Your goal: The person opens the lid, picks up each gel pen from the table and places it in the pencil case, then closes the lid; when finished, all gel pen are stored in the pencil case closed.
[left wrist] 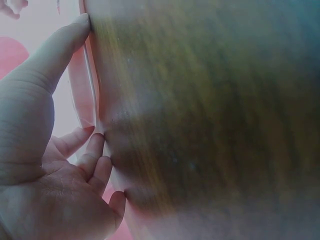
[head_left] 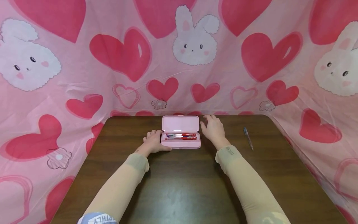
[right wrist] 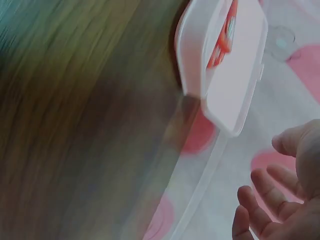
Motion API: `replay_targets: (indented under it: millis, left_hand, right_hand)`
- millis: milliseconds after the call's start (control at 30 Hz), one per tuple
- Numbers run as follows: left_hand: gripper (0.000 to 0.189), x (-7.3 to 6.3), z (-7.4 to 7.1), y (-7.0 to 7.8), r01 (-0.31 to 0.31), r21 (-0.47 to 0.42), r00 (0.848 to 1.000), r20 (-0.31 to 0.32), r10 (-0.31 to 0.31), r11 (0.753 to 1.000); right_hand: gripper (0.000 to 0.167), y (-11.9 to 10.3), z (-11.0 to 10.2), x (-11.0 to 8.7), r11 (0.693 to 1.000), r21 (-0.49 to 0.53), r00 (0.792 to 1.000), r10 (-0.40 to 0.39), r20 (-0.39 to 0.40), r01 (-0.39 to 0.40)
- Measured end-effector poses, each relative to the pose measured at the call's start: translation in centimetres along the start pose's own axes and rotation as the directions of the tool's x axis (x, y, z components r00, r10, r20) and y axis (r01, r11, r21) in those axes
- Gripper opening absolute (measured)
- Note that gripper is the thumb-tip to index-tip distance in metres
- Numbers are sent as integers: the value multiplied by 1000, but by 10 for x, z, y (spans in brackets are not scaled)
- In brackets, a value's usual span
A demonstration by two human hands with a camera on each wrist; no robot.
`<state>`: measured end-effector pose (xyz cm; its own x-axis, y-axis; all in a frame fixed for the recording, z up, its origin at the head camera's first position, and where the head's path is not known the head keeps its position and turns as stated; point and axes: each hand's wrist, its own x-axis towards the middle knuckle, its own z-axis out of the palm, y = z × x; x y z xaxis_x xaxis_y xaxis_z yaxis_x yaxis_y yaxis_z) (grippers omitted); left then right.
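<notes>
A pink pencil case (head_left: 180, 145) stands on the table with its lid (head_left: 180, 123) raised at the back. Several pens (head_left: 181, 136), some with red caps, lie inside it. My left hand (head_left: 152, 142) grips the left end of the case, the thumb along its front and a finger at its side; the other fingertips rest on the table. To the right of the raised lid, my right hand (head_left: 213, 129) hovers with loosely bent fingers and nothing in them. The right wrist view shows that hand (right wrist: 280, 195) apart from the case (right wrist: 192, 50).
A single pen (head_left: 247, 138) with a blue cap lies on the brown wooden table (head_left: 179, 186), right of my right hand. Pink cloth (head_left: 165, 68) with hearts and rabbits hangs behind the table and along both sides.
</notes>
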<state>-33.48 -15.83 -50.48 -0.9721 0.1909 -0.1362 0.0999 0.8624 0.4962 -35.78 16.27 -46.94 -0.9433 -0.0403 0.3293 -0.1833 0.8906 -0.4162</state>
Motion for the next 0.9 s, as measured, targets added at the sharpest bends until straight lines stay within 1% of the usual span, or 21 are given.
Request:
replay_targets:
  millis: [100, 233, 400, 533, 700, 900]
  left_hand:
    - [105, 0, 0, 0, -1, -3, 1000, 0, 1, 1000]
    - [106, 0, -1, 0, -3, 0, 1000, 1, 3, 1000]
    - [106, -1, 0, 0, 3, -2, 1000, 1, -3, 1000]
    - [106, -1, 1, -1, 6, 3, 1000, 0, -6, 1000]
    - [106, 0, 2, -1, 11, 6, 1000, -2, -11, 1000]
    - [107, 0, 2, -1, 10, 6, 1000, -2, -10, 1000]
  right_hand:
    - [44, 12, -6, 1, 999, -12, 999, 38, -22, -38]
    - [47, 32, -13, 1, 994, -42, 995, 98, -30, -99]
    - [48, 56, -22, 0, 982, -86, 986, 168, -11, -168]
    - [51, 73, -30, -2, 968, -101, 973, 231, 19, -228]
    - [55, 91, -39, -6, 952, -118, 957, 288, 42, -281]
    - [59, 114, -47, -11, 926, -116, 929, 367, 50, -359]
